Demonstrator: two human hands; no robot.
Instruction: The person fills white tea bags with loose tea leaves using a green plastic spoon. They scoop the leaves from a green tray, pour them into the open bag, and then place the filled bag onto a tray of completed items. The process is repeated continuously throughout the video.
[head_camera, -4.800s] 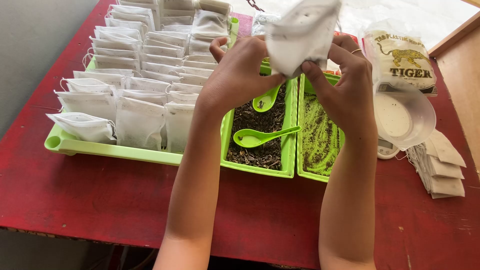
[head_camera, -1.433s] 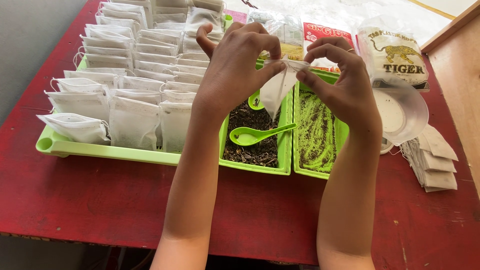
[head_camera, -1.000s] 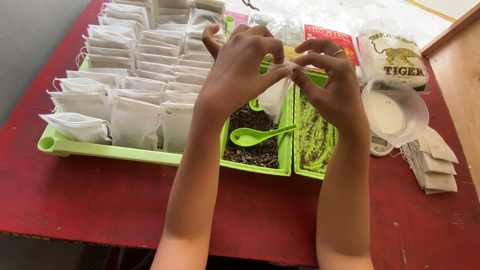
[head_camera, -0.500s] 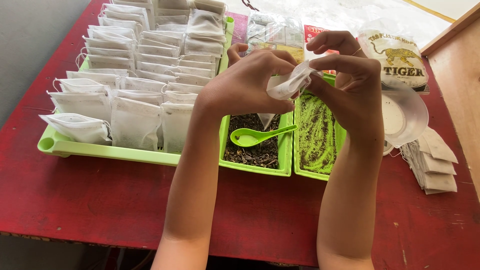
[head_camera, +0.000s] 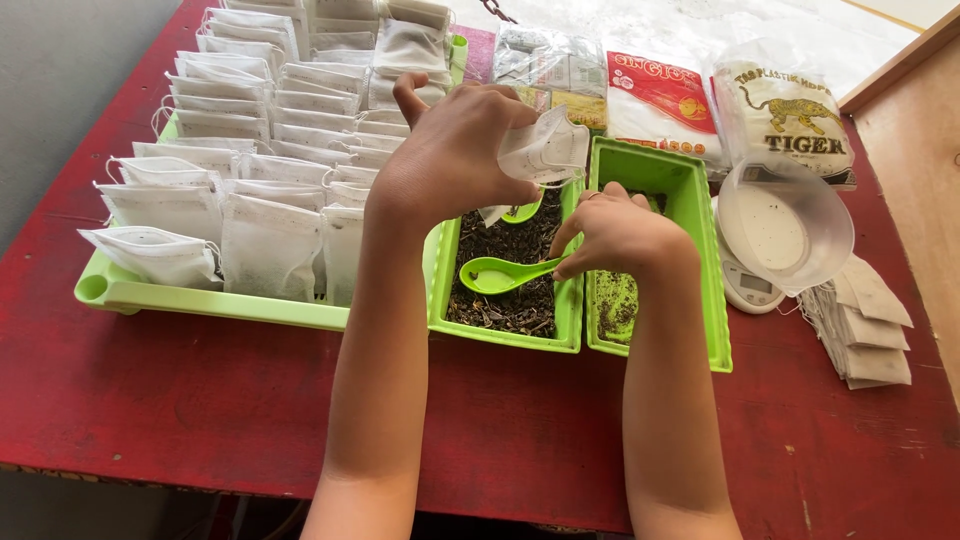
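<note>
Filter bag (head_camera: 545, 148), white, thin and judged light and easily crushed, is pinched by the left hand (head_camera: 455, 150) above the middle green tray (head_camera: 505, 335) of loose tea; best gripped at its rim. Right hand (head_camera: 620, 235) fingers close on the green spoon (head_camera: 500, 274) handle. Filled bags (head_camera: 265, 245) stand left on the tabletop (head_camera: 150, 390).

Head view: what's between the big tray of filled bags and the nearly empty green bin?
In the head view, the green bin of loose tea, with a green spoon lying in it; the right hand grips its handle.
</note>
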